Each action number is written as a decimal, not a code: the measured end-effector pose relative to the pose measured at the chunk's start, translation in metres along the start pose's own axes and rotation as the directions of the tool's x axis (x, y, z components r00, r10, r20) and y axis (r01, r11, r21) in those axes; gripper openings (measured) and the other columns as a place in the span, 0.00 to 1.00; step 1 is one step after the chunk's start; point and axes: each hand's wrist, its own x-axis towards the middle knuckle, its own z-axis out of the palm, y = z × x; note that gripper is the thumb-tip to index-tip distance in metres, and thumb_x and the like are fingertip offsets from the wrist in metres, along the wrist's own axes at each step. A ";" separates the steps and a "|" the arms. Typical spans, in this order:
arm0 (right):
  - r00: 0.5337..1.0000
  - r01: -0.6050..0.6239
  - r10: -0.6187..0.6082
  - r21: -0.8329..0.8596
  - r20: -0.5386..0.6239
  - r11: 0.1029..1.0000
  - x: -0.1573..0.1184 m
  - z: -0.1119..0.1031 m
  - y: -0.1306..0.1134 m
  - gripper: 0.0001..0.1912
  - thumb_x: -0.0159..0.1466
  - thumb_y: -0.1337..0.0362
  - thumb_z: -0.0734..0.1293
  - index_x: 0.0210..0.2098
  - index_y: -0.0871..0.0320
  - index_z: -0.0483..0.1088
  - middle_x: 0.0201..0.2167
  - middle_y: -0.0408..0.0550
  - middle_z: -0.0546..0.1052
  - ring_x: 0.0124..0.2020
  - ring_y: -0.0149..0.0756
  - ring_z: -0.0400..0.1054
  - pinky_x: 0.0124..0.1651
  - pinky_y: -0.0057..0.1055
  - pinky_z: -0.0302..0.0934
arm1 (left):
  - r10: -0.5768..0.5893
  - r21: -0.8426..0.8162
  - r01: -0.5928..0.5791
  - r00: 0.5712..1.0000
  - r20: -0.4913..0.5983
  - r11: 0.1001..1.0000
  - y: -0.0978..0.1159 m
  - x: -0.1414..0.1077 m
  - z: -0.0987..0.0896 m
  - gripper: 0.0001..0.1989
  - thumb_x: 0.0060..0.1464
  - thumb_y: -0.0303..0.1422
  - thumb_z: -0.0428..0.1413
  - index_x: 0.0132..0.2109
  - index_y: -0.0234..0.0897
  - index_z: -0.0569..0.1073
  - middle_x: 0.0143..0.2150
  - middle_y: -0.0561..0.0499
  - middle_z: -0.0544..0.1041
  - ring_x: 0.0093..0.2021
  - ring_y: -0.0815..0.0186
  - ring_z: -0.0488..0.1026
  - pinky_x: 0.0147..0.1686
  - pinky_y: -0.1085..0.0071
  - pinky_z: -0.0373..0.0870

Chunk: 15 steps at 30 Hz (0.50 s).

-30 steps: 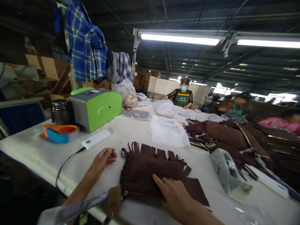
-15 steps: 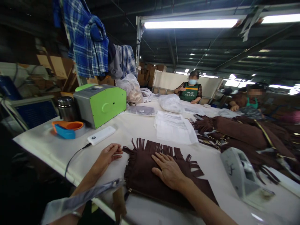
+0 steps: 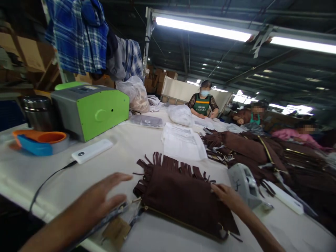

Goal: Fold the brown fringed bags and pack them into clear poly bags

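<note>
Having slid off the middle of the fringed brown bag (image 3: 181, 199), which lies near the counter's (image 3: 143, 140) near edge, the right hand (image 3: 227, 196) touches its right side, grip unclear, baring its face, while the empty left hand (image 3: 106, 196) spreads wider.

A white-topped table (image 3: 122, 157) spreads across the scene, with a dark brown fringed pouch (image 3: 178, 199) lying flat at the near middle, its fringe toward the far side. On the left stand a lidded metal flask (image 3: 39, 113) and a green-and-grey machine (image 3: 102, 112), with an orange-and-blue looped item (image 3: 39, 142) and a white corded device (image 3: 91, 151) nearer. Beyond the pouch lie white sheets (image 3: 183, 141), a flat grey packet (image 3: 147, 121) and a plastic-wrapped bundle (image 3: 180, 115); to the right, a grey tape dispenser (image 3: 241, 183) sits near piled brown bags (image 3: 246, 150).
</note>
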 end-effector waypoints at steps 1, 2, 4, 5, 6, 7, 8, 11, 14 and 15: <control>0.995 -0.072 0.073 -0.013 0.064 0.997 -0.004 -0.003 0.010 0.20 0.55 0.44 0.64 0.28 0.56 0.73 0.27 0.50 0.77 0.31 0.44 0.71 0.29 0.33 0.64 | 0.111 0.059 -0.115 0.992 0.060 0.992 0.017 0.001 0.025 0.26 0.51 0.36 0.57 0.58 0.51 0.69 0.61 0.50 0.70 0.59 0.53 0.67 0.59 0.58 0.63; 0.985 -0.125 0.126 -0.018 0.115 0.992 -0.008 -0.003 0.017 0.22 0.54 0.43 0.65 0.25 0.56 0.71 0.23 0.48 0.74 0.27 0.41 0.69 0.25 0.31 0.61 | 0.188 0.113 -0.207 0.969 0.161 0.972 0.033 0.002 0.051 0.33 0.49 0.33 0.59 0.63 0.51 0.63 0.64 0.50 0.65 0.63 0.53 0.62 0.61 0.56 0.60; 0.971 -0.154 0.153 -0.005 0.184 0.988 -0.015 0.003 0.021 0.23 0.52 0.40 0.65 0.23 0.56 0.68 0.18 0.44 0.70 0.22 0.36 0.65 0.20 0.28 0.55 | 0.231 0.228 -0.297 0.933 0.276 0.927 0.055 0.006 0.101 0.40 0.46 0.31 0.60 0.66 0.49 0.56 0.67 0.48 0.59 0.66 0.52 0.56 0.64 0.50 0.54; 0.969 -0.134 0.128 0.014 0.212 0.991 -0.018 0.008 0.017 0.24 0.51 0.40 0.66 0.22 0.56 0.67 0.17 0.42 0.68 0.21 0.34 0.63 0.20 0.27 0.53 | 0.200 0.301 -0.278 0.944 0.264 0.912 0.061 0.009 0.121 0.40 0.47 0.30 0.59 0.66 0.46 0.56 0.68 0.46 0.57 0.67 0.49 0.53 0.64 0.46 0.52; 0.971 -0.092 0.079 0.048 0.227 0.995 -0.022 0.012 0.010 0.25 0.50 0.39 0.67 0.22 0.56 0.66 0.17 0.40 0.66 0.20 0.33 0.61 0.21 0.27 0.51 | 0.153 0.361 -0.231 0.961 0.231 0.903 0.063 0.012 0.137 0.39 0.47 0.29 0.58 0.66 0.43 0.56 0.68 0.43 0.56 0.67 0.48 0.52 0.63 0.42 0.51; 0.971 -0.052 0.027 0.101 0.238 0.994 -0.025 0.014 0.000 0.25 0.49 0.39 0.67 0.22 0.56 0.65 0.17 0.40 0.66 0.20 0.32 0.61 0.21 0.27 0.52 | 0.117 0.402 -0.189 0.974 0.196 0.896 0.062 0.015 0.149 0.39 0.47 0.29 0.57 0.66 0.41 0.56 0.68 0.41 0.54 0.67 0.46 0.51 0.62 0.40 0.50; 0.968 -0.025 -0.019 0.171 0.249 0.985 -0.028 0.015 -0.014 0.25 0.49 0.38 0.67 0.22 0.56 0.64 0.17 0.39 0.66 0.21 0.32 0.61 0.23 0.27 0.53 | 0.091 0.426 -0.150 0.984 0.156 0.892 0.059 0.016 0.157 0.38 0.47 0.28 0.56 0.66 0.39 0.56 0.68 0.40 0.54 0.67 0.46 0.50 0.62 0.39 0.50; 0.970 0.036 -0.125 0.384 0.209 0.923 -0.041 0.007 -0.070 0.25 0.52 0.39 0.65 0.26 0.55 0.64 0.21 0.40 0.68 0.24 0.32 0.62 0.27 0.26 0.57 | 0.109 0.431 -0.132 0.991 0.078 0.892 0.043 0.017 0.163 0.41 0.45 0.27 0.55 0.67 0.37 0.54 0.69 0.41 0.52 0.68 0.47 0.50 0.63 0.44 0.52; 0.968 0.222 -0.249 0.339 0.038 0.914 -0.051 -0.008 -0.135 0.23 0.53 0.43 0.68 0.22 0.55 0.58 0.18 0.36 0.62 0.20 0.27 0.54 0.22 0.24 0.49 | 0.162 0.441 -0.137 0.987 -0.018 0.887 0.031 0.015 0.163 0.47 0.42 0.24 0.54 0.69 0.37 0.47 0.70 0.42 0.51 0.68 0.50 0.51 0.63 0.51 0.57; 0.960 0.259 -0.280 0.303 0.028 0.917 -0.053 -0.012 -0.153 0.23 0.53 0.44 0.68 0.21 0.55 0.58 0.17 0.36 0.60 0.19 0.26 0.52 0.21 0.23 0.47 | 0.183 0.450 -0.140 0.982 -0.052 0.882 0.028 0.015 0.164 0.48 0.41 0.23 0.53 0.69 0.37 0.45 0.70 0.41 0.51 0.67 0.50 0.52 0.62 0.52 0.58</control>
